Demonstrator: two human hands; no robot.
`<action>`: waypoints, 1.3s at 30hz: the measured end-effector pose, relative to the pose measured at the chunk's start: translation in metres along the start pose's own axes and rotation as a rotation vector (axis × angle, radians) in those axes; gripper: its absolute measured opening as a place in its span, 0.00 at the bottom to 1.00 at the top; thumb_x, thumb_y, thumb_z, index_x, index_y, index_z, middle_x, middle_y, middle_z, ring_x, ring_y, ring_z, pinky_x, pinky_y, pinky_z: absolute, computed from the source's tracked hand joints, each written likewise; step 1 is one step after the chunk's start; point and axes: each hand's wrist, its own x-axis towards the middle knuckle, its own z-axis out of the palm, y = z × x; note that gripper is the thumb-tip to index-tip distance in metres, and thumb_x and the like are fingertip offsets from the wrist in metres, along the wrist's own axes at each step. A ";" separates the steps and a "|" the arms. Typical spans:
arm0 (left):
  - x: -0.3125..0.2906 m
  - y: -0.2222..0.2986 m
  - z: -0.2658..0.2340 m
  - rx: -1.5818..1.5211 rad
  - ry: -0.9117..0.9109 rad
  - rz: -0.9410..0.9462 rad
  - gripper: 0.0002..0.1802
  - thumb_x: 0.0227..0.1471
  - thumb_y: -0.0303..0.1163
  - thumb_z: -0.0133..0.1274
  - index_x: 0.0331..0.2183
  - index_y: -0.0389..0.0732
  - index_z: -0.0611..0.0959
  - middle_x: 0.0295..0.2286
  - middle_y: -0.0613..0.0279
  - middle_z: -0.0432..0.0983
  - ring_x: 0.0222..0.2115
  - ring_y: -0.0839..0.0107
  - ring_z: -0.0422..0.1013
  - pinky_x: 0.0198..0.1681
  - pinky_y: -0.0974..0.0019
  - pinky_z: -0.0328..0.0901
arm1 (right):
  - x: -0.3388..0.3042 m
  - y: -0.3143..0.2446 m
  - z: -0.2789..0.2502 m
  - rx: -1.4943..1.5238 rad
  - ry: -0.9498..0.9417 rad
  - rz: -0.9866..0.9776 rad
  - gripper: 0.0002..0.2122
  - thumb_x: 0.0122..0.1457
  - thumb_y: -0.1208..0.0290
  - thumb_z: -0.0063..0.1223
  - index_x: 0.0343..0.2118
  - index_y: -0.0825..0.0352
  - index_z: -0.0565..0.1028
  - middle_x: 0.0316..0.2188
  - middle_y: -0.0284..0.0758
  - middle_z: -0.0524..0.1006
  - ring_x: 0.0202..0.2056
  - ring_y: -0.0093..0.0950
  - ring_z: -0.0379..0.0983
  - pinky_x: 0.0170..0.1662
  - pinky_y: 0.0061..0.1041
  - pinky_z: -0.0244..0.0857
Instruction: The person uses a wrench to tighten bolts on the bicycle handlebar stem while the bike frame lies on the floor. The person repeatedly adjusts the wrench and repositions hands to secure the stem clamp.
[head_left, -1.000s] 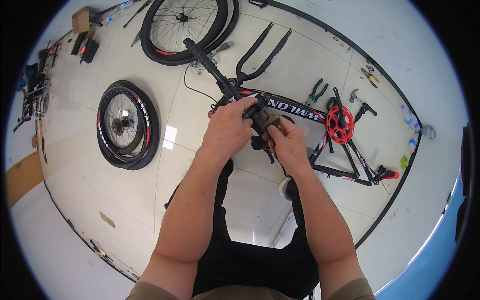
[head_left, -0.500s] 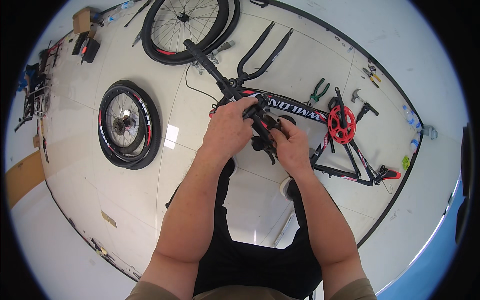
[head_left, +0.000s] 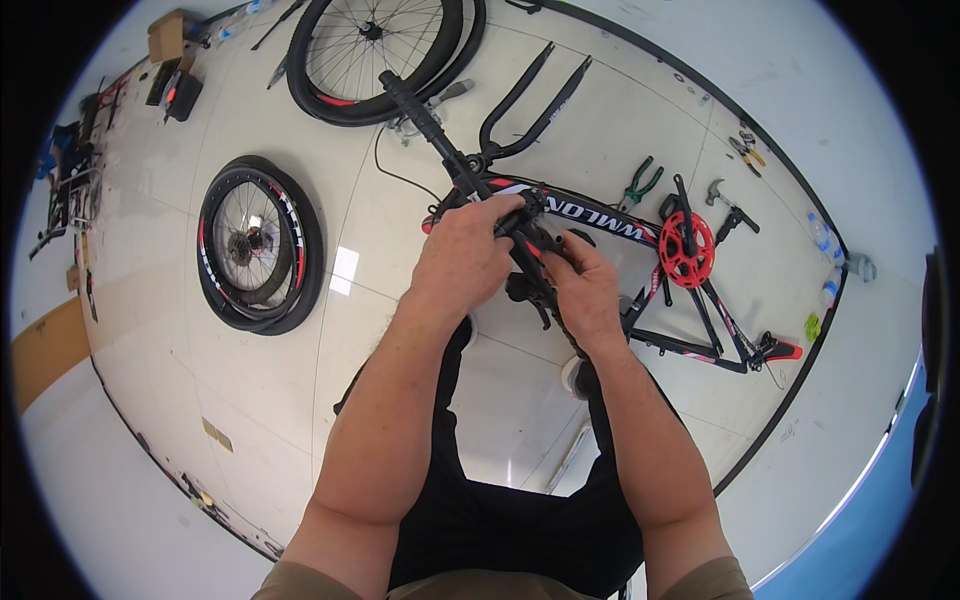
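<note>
A black handlebar [head_left: 428,125] slants across in front of me, lying over the near end of a black, red and white bike frame [head_left: 600,218]. My left hand [head_left: 462,250] is closed round its middle, with the index finger stretched along the clamp area. Close beside it, my right hand [head_left: 587,290] pinches at a small dark part near the bar. The fingers hide most of that part, so its kind is unclear. A brake lever hangs below the bar between my hands. Beyond the bar is a black fork [head_left: 515,94], its legs pointing away.
Wheels with tyres lie at the left [head_left: 312,240] and top [head_left: 385,112]. A red chainring [head_left: 672,268] sits on the frame. Green-handled pliers [head_left: 642,187], a hammer [head_left: 714,192] and yellow-handled pliers [head_left: 745,153] lie at the right, near bottles [head_left: 820,235]. A cardboard box [head_left: 165,38] stands far left.
The handlebar's far end has shifted slightly right and away. My right fingers have moved a little and now cover more of the small dark part. My left hand keeps its hold.
</note>
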 end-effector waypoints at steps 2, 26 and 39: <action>-0.001 -0.002 0.000 -0.003 0.007 0.011 0.25 0.49 0.19 0.55 0.52 0.37 0.81 0.41 0.45 0.82 0.43 0.51 0.78 0.49 0.58 0.70 | -0.001 -0.008 0.000 0.003 -0.022 0.052 0.17 0.61 0.80 0.54 0.53 0.67 0.79 0.31 0.30 0.80 0.31 0.18 0.72 0.37 0.20 0.67; -0.001 -0.001 0.000 0.000 0.005 0.024 0.25 0.49 0.18 0.55 0.50 0.39 0.82 0.39 0.46 0.82 0.39 0.50 0.78 0.47 0.58 0.70 | 0.001 -0.002 0.000 0.030 0.004 -0.005 0.16 0.59 0.81 0.54 0.51 0.68 0.81 0.35 0.32 0.82 0.35 0.19 0.74 0.41 0.20 0.68; -0.002 -0.001 0.000 0.001 0.025 0.049 0.23 0.49 0.19 0.55 0.49 0.39 0.82 0.32 0.46 0.81 0.34 0.50 0.76 0.42 0.57 0.69 | -0.001 0.001 0.002 -0.081 0.019 -0.063 0.14 0.65 0.68 0.56 0.50 0.69 0.80 0.29 0.32 0.80 0.31 0.21 0.71 0.37 0.23 0.66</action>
